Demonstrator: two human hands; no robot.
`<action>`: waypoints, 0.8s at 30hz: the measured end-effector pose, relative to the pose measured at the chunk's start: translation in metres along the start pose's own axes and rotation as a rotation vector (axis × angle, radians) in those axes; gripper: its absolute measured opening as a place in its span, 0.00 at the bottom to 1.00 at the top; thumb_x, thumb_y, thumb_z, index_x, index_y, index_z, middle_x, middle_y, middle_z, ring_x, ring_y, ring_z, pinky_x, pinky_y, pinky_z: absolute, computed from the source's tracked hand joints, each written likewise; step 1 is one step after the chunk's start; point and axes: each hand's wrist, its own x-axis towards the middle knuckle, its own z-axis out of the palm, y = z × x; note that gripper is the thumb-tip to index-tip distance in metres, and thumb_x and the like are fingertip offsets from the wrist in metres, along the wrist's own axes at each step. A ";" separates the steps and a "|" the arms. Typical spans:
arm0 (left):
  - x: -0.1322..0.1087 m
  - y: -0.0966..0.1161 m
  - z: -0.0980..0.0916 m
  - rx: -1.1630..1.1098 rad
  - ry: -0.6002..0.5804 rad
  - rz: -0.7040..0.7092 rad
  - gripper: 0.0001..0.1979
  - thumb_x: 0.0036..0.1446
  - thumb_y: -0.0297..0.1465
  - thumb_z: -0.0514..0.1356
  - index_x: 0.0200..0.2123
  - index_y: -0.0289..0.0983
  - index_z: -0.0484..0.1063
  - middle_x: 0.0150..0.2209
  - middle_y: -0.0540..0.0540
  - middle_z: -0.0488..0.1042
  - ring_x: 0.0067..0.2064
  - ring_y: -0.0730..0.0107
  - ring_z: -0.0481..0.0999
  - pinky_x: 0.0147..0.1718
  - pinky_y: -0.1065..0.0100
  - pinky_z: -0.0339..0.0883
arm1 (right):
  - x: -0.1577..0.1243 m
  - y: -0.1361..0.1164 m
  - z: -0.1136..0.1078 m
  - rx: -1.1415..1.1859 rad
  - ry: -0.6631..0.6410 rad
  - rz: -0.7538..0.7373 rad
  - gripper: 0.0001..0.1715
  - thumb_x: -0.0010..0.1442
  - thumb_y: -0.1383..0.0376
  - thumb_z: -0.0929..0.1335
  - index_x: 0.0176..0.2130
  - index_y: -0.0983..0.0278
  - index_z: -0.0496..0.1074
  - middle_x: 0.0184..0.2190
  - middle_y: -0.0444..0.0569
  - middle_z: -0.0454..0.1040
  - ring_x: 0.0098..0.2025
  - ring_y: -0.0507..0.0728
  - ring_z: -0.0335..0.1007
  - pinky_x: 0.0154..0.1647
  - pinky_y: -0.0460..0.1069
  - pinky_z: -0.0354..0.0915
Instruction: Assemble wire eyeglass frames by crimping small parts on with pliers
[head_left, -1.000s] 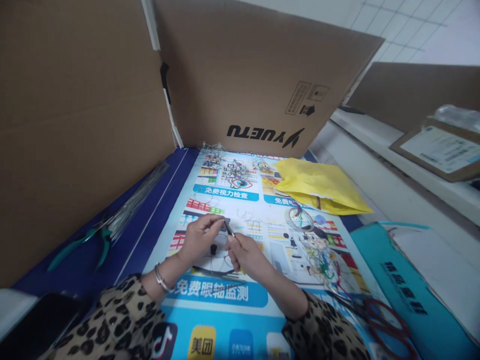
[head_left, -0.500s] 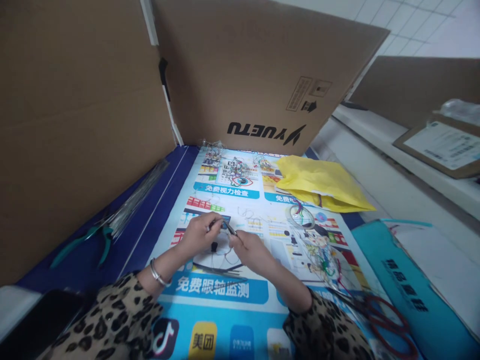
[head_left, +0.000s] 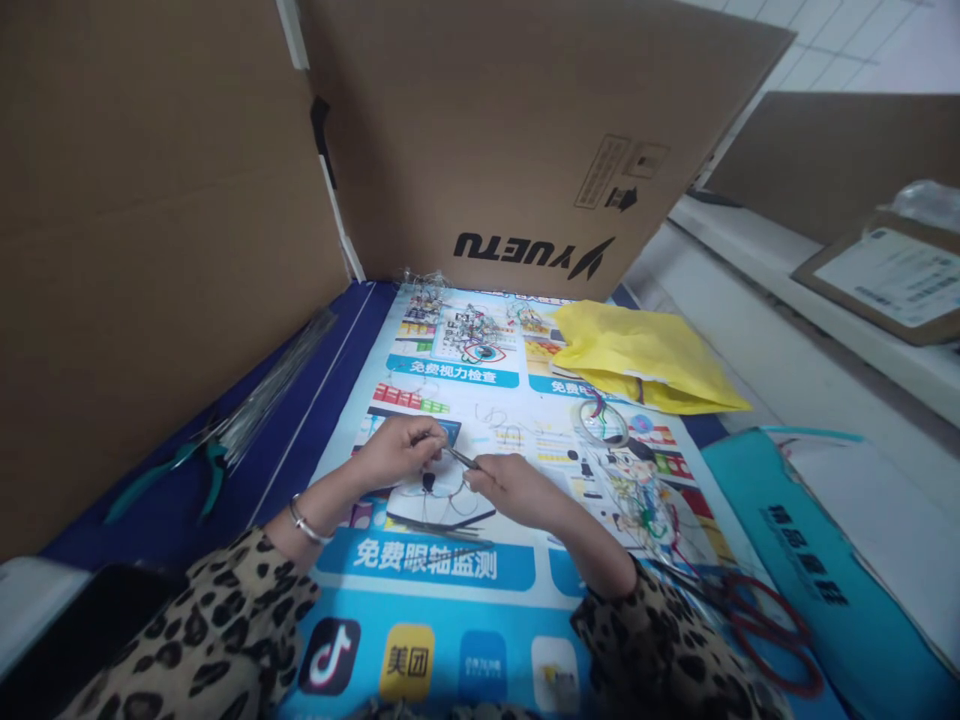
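Observation:
Both my hands work close together over a printed poster point(head_left: 450, 575) that covers the table. My right hand point(head_left: 517, 490) is closed round a thin dark metal tool point(head_left: 459, 458) whose tip points toward my left fingers. My left hand point(head_left: 401, 450) is pinched shut on a fine wire piece too small to make out. A small black bead point(head_left: 428, 482) and loose thin wire loops point(head_left: 446, 505) lie on the poster just beneath the hands. Leopard-print sleeves cover both forearms, and a bangle sits on my left wrist.
Cardboard walls point(head_left: 150, 230) stand at left and behind. Teal-handled pliers point(head_left: 184, 470) and a bundle of straight wires point(head_left: 274, 385) lie at left. A yellow bag point(head_left: 645, 355), a tangle of coloured wire pieces point(head_left: 641, 500), red-handled scissors point(head_left: 757, 625) and a teal folder point(head_left: 817, 570) lie at right.
Both hands have shifted slightly away from me across the poster, staying pinched together on the tool and wire. The camera tilted a little; nothing else moved.

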 end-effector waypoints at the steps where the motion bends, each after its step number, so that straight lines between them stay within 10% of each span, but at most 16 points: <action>1: 0.000 0.000 0.000 -0.021 -0.016 -0.011 0.07 0.52 0.31 0.56 0.26 0.34 0.70 0.22 0.50 0.71 0.23 0.74 0.71 0.22 0.75 0.65 | -0.001 0.001 -0.002 -0.004 -0.014 -0.018 0.21 0.62 0.54 0.57 0.25 0.64 0.63 0.22 0.45 0.66 0.25 0.51 0.59 0.25 0.45 0.48; 12: -0.002 0.010 -0.004 -0.159 -0.155 -0.068 0.09 0.49 0.35 0.60 0.25 0.35 0.71 0.21 0.48 0.72 0.21 0.74 0.71 0.22 0.73 0.65 | -0.008 -0.005 -0.007 -0.004 -0.041 -0.085 0.18 0.61 0.57 0.59 0.24 0.63 0.64 0.19 0.43 0.65 0.22 0.49 0.59 0.23 0.44 0.49; 24: -0.012 0.022 0.020 -0.315 0.171 0.006 0.16 0.53 0.42 0.57 0.32 0.34 0.73 0.29 0.43 0.76 0.28 0.70 0.74 0.24 0.73 0.63 | -0.023 -0.014 0.015 0.872 -0.128 0.032 0.24 0.55 0.46 0.61 0.29 0.65 0.64 0.12 0.37 0.62 0.12 0.47 0.58 0.14 0.42 0.54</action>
